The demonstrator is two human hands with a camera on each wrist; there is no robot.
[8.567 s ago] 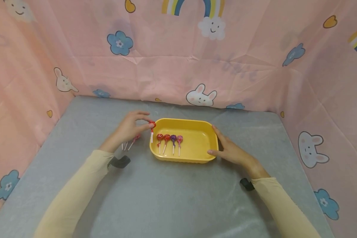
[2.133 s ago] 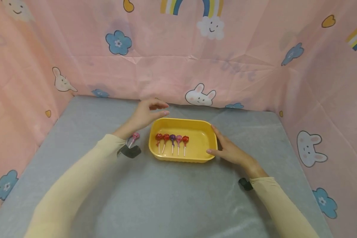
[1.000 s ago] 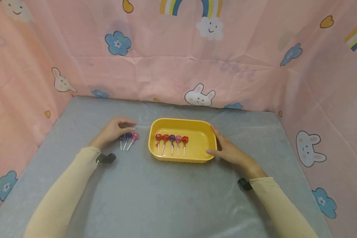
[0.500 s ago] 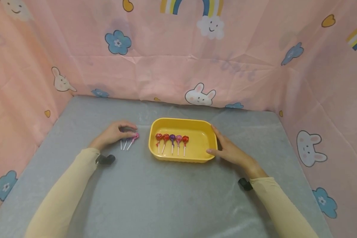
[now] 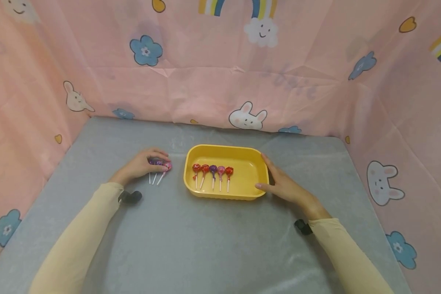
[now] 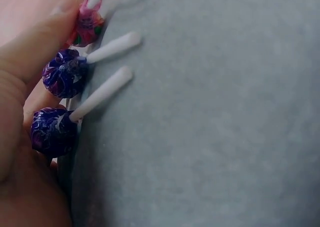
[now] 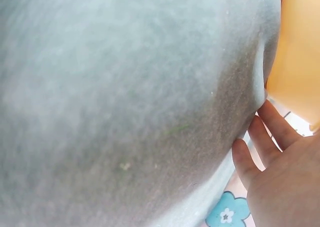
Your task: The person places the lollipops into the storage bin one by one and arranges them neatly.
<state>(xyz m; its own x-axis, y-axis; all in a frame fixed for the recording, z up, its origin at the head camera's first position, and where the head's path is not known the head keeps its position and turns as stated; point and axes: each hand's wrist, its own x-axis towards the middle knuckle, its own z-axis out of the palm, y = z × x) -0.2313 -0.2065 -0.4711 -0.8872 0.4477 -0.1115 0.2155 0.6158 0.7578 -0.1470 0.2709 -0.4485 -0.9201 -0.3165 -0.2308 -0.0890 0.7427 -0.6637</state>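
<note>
At the left, my left hand pinches the wrapped head of a pink lollipop that lies on the table. Two purple lollipops, the nearer to the pink one and the outer one, lie beside it under the hand, white sticks toward me. A yellow plastic tray stands at the centre. Along its left half lies a row of several lollipops: red ones, a purple one and a pink one. My right hand holds the tray's right end, thumb over the rim, fingers along the outside.
A grey cloth covers the table. Pink printed curtains rise behind it and on both sides. Dark wrist mounts, left and right, hang below the sleeves.
A red lollipop held by my left hand earlier now lies at the right of the row in the tray. The left hand has moved back left onto the pink lollipop. My right hand stays put.
</note>
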